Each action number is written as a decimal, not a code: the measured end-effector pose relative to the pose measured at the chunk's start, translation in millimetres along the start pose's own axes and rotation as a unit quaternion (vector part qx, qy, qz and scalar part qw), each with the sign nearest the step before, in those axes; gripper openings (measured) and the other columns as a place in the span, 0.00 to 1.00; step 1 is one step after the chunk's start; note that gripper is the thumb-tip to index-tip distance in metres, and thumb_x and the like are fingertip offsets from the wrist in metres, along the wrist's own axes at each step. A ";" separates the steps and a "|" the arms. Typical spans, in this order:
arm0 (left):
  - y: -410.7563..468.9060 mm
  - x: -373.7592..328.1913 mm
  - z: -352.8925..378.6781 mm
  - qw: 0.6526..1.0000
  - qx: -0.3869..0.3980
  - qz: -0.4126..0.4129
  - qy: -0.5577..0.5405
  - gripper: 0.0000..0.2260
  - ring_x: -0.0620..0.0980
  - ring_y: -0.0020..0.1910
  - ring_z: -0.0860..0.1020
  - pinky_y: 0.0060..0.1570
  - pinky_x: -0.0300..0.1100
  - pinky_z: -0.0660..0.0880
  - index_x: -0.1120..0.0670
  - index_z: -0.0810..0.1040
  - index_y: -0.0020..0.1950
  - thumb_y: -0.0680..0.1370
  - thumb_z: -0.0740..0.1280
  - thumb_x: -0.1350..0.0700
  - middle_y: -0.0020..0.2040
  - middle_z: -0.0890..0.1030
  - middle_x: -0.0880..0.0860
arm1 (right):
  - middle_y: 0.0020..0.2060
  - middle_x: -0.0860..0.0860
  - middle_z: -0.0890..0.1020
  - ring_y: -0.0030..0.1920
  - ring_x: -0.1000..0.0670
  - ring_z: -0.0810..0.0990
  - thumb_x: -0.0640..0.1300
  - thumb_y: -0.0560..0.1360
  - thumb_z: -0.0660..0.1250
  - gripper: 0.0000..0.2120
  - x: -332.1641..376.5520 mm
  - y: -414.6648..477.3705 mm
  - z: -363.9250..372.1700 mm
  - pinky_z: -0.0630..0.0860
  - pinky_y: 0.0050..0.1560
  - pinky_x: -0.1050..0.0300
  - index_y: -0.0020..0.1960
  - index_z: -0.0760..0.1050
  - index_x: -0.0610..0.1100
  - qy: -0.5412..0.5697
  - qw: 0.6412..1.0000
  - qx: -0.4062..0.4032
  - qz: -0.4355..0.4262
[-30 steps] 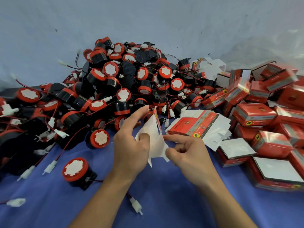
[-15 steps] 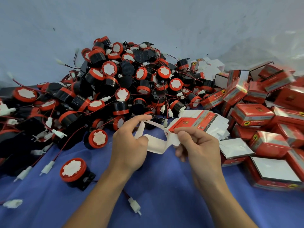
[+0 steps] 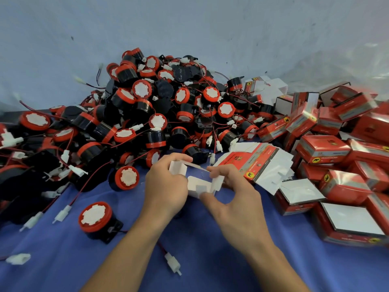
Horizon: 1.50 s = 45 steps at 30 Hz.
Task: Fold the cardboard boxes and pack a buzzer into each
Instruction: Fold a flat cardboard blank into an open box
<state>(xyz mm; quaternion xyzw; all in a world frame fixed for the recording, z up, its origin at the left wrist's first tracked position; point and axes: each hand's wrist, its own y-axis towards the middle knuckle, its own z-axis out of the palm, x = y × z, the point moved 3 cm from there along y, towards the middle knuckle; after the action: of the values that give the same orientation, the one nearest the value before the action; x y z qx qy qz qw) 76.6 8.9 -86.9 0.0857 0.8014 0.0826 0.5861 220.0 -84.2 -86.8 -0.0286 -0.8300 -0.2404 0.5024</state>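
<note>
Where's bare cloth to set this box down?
Bare blue cloth lies between left forearm and right forearm, beside a white connector, and right of both, before the red boxes. Crowded: buzzer pile behind, lone buzzer at left.

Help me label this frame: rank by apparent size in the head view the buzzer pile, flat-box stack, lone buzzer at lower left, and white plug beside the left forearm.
1. buzzer pile
2. flat-box stack
3. lone buzzer, nearer the camera yet clearly smaller than the stack
4. white plug, smallest
</note>
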 end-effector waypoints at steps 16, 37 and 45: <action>7.4 3.7 -14.2 0.988 0.060 0.060 -0.132 0.12 0.40 0.55 0.84 0.50 0.31 0.77 0.41 0.88 0.47 0.79 0.64 0.52 0.51 0.87 0.41 | 0.36 0.48 0.78 0.38 0.44 0.73 0.43 0.72 0.66 0.12 -14.3 18.7 3.8 0.75 0.39 0.41 0.53 0.79 0.54 0.133 0.989 -0.028 0.052; 0.0 25.0 -6.8 0.986 0.130 0.059 0.086 0.25 0.40 0.63 0.77 0.62 0.48 0.75 0.30 0.71 0.70 0.75 0.58 0.28 0.62 0.81 0.35 | 0.36 0.62 0.81 0.40 0.57 0.78 0.47 0.82 0.60 0.13 -28.6 15.4 17.8 0.71 0.37 0.66 0.61 0.72 0.63 -0.046 0.997 -0.010 0.069; -2.3 11.9 -1.1 0.965 0.226 -0.020 -0.133 0.15 0.45 0.68 0.77 0.70 0.44 0.73 0.41 0.78 0.71 0.86 0.62 0.50 0.69 0.79 0.46 | 0.50 0.62 0.82 0.50 0.60 0.79 0.43 0.80 0.58 0.18 -24.3 17.6 15.6 0.72 0.42 0.70 0.63 0.72 0.63 0.031 0.993 0.043 0.107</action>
<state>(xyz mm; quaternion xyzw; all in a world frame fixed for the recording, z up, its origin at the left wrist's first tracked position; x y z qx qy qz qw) 71.9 9.4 -98.1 0.2101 0.7156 -0.1246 0.6544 224.2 -57.3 -106.8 -0.0884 -0.8159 -0.1498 0.5514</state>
